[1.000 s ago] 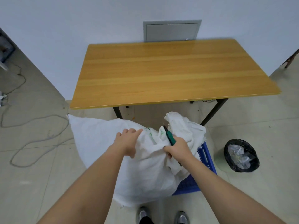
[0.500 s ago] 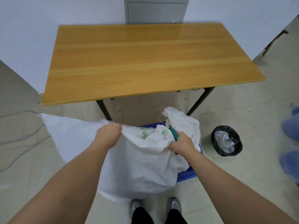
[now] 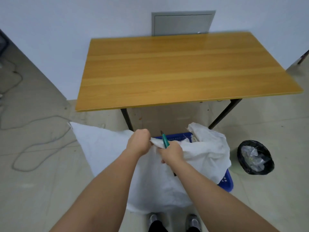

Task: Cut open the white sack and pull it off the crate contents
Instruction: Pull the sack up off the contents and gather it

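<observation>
Left hand [image 3: 138, 144] is clenching a bunched edge of the white sack [image 3: 167, 185], fist closed on the fabric. Right hand [image 3: 171, 154] is gripping a green-handled cutter [image 3: 165, 140], blade tip pointing away, and pinching sack fabric too. Sack is draping over the blue crate [image 3: 225, 180] on the floor, just before the desk [image 3: 175, 69]. Black-lined bin [image 3: 255, 157] is standing near, right of the crate; bare floor is lying open leftward.

Wooden table [image 3: 184, 69] by the wall — black-lined bin [image 3: 255, 157] and cable [image 3: 33, 144] on the floor.
</observation>
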